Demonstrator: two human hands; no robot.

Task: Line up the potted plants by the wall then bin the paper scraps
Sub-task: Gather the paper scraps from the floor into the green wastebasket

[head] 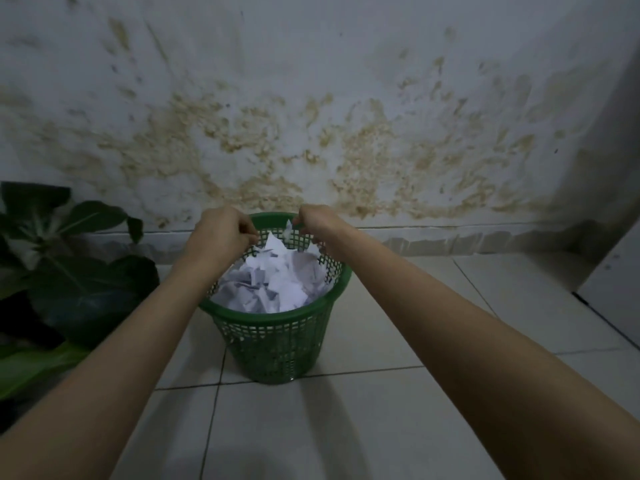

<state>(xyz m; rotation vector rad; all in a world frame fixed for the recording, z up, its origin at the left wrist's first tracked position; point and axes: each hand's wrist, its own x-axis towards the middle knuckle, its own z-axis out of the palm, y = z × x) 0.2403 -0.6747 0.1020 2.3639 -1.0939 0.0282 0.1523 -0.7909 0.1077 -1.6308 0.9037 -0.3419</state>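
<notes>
A green mesh bin [277, 337] stands on the tiled floor close to the wall, filled with white paper scraps [273, 278]. Both arms reach over it. My left hand [221, 233] hovers above the bin's far left rim with fingers curled shut. My right hand [313, 220] is above the far right rim, fingers pinched on a small white paper scrap [289, 225]. A potted plant [69, 271] with big dark leaves sits at the left by the wall; its pot is hidden.
The stained white wall [311, 133] runs just behind the bin. Pale floor tiles [381, 410] spread in front and to the right. A white panel or door [616, 271] stands at the right edge.
</notes>
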